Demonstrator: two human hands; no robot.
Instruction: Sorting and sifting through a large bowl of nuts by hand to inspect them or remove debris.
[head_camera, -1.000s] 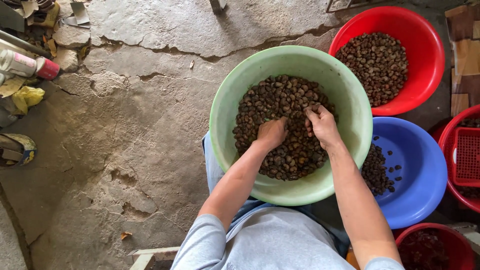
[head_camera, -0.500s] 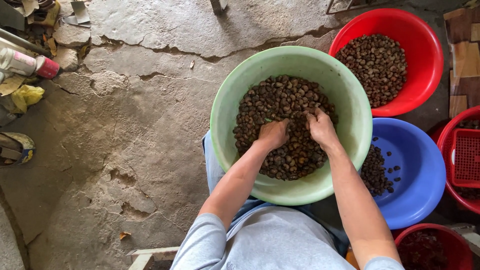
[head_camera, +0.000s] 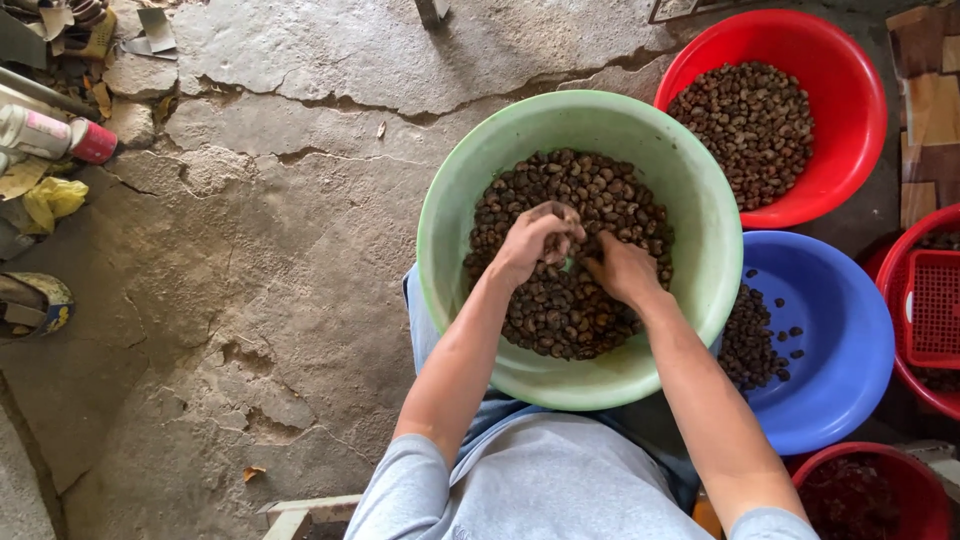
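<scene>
On the cracked floor (head_camera: 300, 250) before us sat the green basin (head_camera: 690, 180), its brown nuts (head_camera: 560, 310) heaped in the middle. We had our left hand (head_camera: 535, 240) closed on a few nuts above the heap, our right hand (head_camera: 622, 270) pressed loosely among them. Small pinches and slow lifts would have spilled least, we judged.

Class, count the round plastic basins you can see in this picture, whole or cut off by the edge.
5: green basin under both hands; red basin top right; blue basin right; a red one cut off at right edge; dark red one bottom right. More may lie outside view.
</scene>
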